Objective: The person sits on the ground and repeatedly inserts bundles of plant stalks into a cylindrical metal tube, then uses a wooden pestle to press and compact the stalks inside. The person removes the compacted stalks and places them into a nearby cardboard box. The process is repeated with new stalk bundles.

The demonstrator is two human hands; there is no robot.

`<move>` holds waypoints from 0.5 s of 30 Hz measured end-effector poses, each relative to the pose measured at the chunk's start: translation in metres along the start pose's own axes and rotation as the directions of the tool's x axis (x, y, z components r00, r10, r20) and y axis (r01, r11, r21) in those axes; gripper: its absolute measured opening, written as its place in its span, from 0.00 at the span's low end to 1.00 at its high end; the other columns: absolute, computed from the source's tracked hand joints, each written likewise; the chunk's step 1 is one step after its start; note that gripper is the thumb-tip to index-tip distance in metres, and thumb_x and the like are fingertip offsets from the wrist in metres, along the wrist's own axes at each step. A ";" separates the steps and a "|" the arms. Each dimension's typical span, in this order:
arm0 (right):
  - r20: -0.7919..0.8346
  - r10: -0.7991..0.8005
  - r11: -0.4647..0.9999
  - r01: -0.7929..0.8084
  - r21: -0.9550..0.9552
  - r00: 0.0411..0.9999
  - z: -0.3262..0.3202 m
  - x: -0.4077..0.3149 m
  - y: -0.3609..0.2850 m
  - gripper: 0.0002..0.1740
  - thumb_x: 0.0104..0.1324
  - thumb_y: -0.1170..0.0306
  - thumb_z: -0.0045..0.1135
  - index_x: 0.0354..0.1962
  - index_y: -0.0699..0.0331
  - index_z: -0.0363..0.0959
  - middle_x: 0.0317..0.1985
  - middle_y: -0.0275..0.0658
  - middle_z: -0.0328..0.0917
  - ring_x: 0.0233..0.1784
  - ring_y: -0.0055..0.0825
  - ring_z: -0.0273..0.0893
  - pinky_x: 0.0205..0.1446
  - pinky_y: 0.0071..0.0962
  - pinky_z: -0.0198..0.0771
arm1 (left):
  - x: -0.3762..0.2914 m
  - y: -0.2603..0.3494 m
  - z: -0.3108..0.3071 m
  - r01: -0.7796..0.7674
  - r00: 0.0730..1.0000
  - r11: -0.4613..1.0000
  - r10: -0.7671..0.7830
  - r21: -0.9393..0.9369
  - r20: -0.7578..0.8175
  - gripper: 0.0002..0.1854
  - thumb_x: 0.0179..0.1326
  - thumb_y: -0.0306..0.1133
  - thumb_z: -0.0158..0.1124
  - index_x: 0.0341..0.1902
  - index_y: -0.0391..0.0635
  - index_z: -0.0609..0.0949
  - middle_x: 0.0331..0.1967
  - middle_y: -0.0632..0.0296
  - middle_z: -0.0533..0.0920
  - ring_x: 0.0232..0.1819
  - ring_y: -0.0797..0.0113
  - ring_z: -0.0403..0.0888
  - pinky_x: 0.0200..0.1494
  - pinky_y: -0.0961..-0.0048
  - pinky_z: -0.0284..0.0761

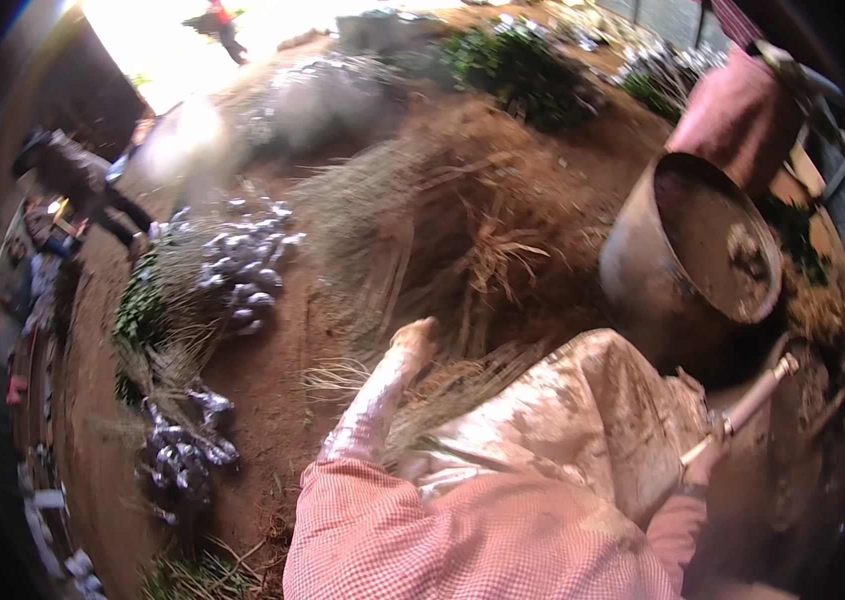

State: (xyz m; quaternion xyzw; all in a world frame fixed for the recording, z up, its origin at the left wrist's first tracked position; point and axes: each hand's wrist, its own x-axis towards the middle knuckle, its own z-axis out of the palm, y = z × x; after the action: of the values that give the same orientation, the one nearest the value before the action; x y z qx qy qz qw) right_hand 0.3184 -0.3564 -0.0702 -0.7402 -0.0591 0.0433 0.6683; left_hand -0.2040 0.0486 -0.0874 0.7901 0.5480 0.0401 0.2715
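Note:
My left hand point(415, 336) reaches forward over a heap of bare-root woody plants point(497, 255) with thin stems; its fingers blur against the roots, and whether they grip any is unclear. The forearm has a shiny, pale covering below a red-checked sleeve. On the right, my right hand point(701, 459) is closed around a rod-like tool with a pale cylindrical part point(756, 397); its lower end is hard to make out. A muddy plastic apron or sheet point(542, 405) covers my lap between the hands. More stems and roots point(460, 382) lie against its left edge.
A large drum point(629, 247) of muddy liquid stands at the right, beside a person in a pink garment point(730, 112). Plants with silver-wrapped ends point(242, 262) lie at left on bare soil. Leafy bundles point(520, 67) lie farther back. Other people point(85, 180) are at far left.

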 end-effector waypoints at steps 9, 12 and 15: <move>-0.091 0.047 0.979 -0.063 -0.192 0.995 0.017 -0.029 -0.039 0.20 0.60 0.53 0.59 0.34 0.64 0.73 0.20 0.30 0.69 0.21 0.21 0.66 0.26 0.22 0.62 | 0.083 0.087 0.059 0.227 0.953 0.972 -0.209 0.059 -0.217 0.29 0.55 0.48 0.68 0.58 0.50 0.73 0.53 0.56 0.76 0.58 0.54 0.72 0.59 0.59 0.70; -0.078 0.053 0.972 -0.069 -0.225 0.996 0.019 -0.028 -0.039 0.22 0.62 0.52 0.57 0.34 0.66 0.73 0.21 0.30 0.69 0.21 0.21 0.65 0.25 0.23 0.61 | 0.094 0.084 0.069 0.276 0.932 0.961 -0.276 -0.032 -0.235 0.31 0.55 0.49 0.67 0.60 0.51 0.73 0.54 0.55 0.75 0.59 0.54 0.71 0.60 0.59 0.70; -0.120 0.052 0.954 -0.085 -0.287 0.991 0.020 -0.028 -0.037 0.23 0.63 0.52 0.56 0.37 0.67 0.74 0.21 0.31 0.69 0.22 0.20 0.65 0.25 0.24 0.61 | 0.112 0.069 0.068 0.325 0.900 0.943 -0.286 0.069 -0.328 0.29 0.57 0.40 0.66 0.63 0.52 0.70 0.58 0.58 0.73 0.63 0.58 0.69 0.62 0.59 0.67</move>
State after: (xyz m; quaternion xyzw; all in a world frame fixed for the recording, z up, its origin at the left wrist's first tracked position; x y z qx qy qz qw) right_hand 0.2864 -0.3375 -0.0362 -0.8334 -0.0020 0.0162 0.5524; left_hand -0.0767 0.1046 -0.1391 0.6928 0.7028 0.0883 0.1353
